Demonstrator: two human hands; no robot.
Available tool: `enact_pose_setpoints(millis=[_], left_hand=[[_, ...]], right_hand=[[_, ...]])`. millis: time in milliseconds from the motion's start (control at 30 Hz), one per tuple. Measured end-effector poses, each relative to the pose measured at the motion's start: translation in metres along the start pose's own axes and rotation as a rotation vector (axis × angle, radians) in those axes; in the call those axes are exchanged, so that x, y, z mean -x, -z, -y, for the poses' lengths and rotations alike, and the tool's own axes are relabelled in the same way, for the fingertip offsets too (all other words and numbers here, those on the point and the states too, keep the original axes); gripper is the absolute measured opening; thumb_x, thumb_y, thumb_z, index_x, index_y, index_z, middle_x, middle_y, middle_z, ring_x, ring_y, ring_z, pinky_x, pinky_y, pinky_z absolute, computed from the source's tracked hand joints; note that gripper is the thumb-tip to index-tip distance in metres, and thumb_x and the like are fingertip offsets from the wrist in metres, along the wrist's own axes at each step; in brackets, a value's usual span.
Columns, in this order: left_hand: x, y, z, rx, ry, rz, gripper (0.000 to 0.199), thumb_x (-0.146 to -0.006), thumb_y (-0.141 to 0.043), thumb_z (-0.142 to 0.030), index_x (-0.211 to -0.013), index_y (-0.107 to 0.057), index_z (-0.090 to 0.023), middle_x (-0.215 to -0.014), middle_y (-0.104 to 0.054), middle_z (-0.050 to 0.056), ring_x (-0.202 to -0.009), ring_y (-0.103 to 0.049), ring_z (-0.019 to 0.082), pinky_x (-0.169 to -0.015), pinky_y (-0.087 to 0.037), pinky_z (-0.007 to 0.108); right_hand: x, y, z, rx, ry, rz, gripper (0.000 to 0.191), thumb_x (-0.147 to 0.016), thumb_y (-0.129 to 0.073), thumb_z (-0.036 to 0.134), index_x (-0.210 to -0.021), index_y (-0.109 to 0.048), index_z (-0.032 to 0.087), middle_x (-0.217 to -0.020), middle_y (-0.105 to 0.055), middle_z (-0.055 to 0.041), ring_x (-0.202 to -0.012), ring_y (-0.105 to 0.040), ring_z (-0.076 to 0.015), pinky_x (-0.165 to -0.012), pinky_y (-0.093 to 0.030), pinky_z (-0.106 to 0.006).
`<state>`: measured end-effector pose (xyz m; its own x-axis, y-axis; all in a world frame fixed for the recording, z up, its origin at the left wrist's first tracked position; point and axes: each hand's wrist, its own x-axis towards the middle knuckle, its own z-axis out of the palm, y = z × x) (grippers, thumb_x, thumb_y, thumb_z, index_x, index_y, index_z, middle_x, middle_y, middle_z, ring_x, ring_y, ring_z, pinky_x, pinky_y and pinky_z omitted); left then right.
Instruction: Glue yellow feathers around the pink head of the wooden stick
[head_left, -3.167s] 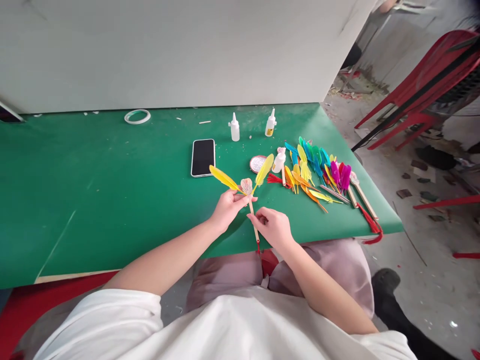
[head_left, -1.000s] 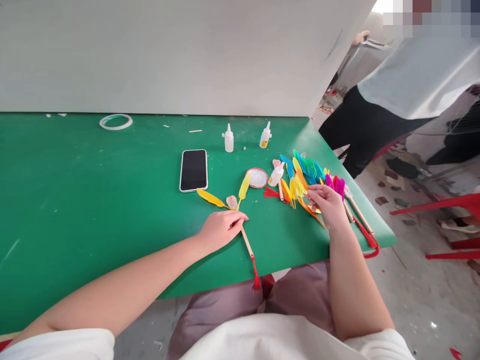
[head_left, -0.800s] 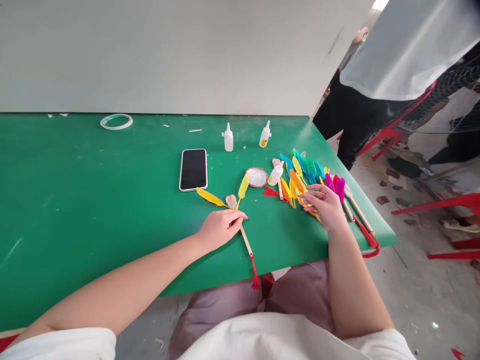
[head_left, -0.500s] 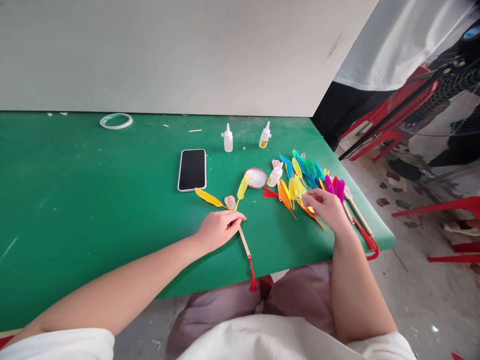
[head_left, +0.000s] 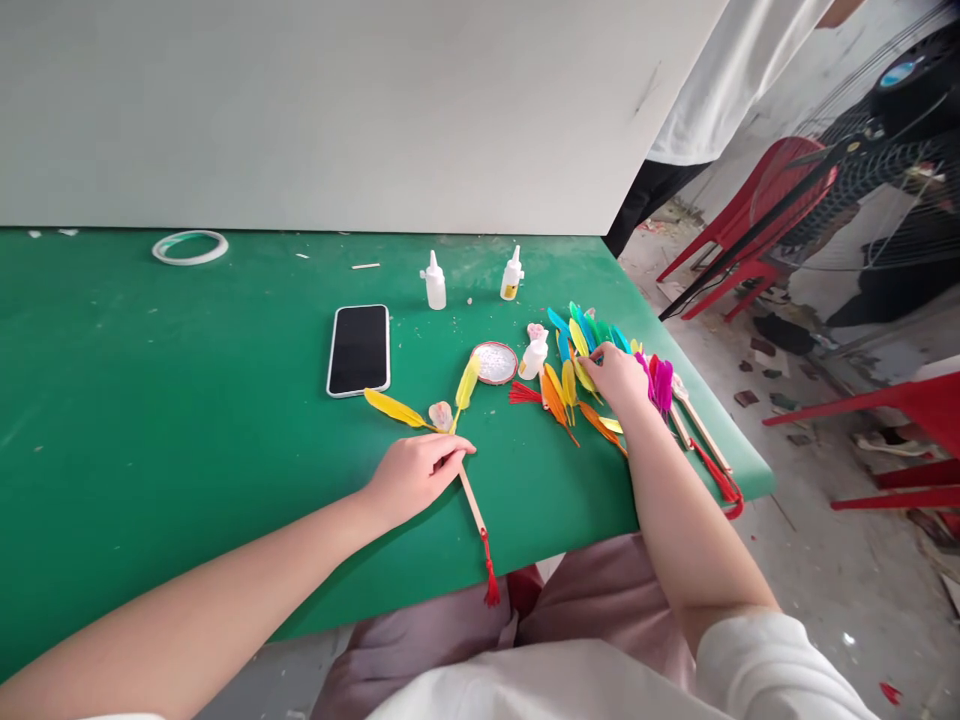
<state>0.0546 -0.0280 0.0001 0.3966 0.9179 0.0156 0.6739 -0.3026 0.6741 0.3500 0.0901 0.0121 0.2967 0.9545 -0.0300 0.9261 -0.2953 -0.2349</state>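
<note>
My left hand is closed round a wooden stick that lies on the green table. A red tassel hangs from its lower end past the table edge. Above the hand, an orange-yellow feather and a pale yellow feather fan out beside a small pinkish piece. My right hand is over a pile of coloured feathers, its thumb and finger pinched at a feather; the fingertips partly hide it. Magenta feathers lie by the wrist.
Small white bottles stand on the table, one beside a round dish. A phone and a tape roll lie left. Tasselled sticks rest by the right edge. A person stands beyond the white panel.
My right hand has moved farther into the feather pile, towards the blue and green ones. My left hand still holds the stick. The whole view has shifted slightly.
</note>
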Motion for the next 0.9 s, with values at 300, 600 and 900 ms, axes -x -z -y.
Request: enact_pose_setpoints(millis=[300, 600, 900], left_hand=[[0.0, 0.002, -0.002, 0.008, -0.001, 0.006, 0.025, -0.085, -0.042, -0.027, -0.09, -0.066, -0.022, -0.075, -0.065, -0.003, -0.051, -0.049, 0.007, -0.054, -0.036, 0.019], [0.001, 0.002, -0.002, 0.016, -0.008, 0.021, 0.025, -0.085, -0.042, -0.027, -0.091, -0.066, -0.022, -0.073, -0.064, -0.003, -0.051, -0.049, 0.008, -0.053, -0.036, 0.019], [0.0, 0.003, -0.003, 0.01, -0.019, 0.012, 0.026, -0.085, -0.041, -0.028, -0.09, -0.066, -0.022, -0.071, -0.064, -0.002, -0.05, -0.049, 0.008, -0.052, -0.037, 0.019]], right_hand=[[-0.004, 0.0, -0.013, -0.235, 0.066, -0.04, 0.019, -0.073, -0.047, 0.036, -0.073, -0.056, 0.02, -0.075, -0.064, -0.0028, -0.064, -0.054, -0.0152, -0.055, -0.035, -0.025], [0.031, 0.015, -0.025, -0.631, 0.107, 0.038, 0.017, -0.072, -0.045, 0.03, -0.086, -0.05, 0.022, -0.072, -0.061, 0.0021, -0.039, -0.039, -0.0066, -0.043, -0.03, -0.022], [0.062, 0.018, -0.009, -0.012, 0.149, 0.206, 0.03, -0.072, -0.05, 0.049, -0.063, -0.053, 0.021, -0.062, -0.059, -0.0019, -0.058, -0.052, -0.0154, -0.051, -0.031, -0.025]])
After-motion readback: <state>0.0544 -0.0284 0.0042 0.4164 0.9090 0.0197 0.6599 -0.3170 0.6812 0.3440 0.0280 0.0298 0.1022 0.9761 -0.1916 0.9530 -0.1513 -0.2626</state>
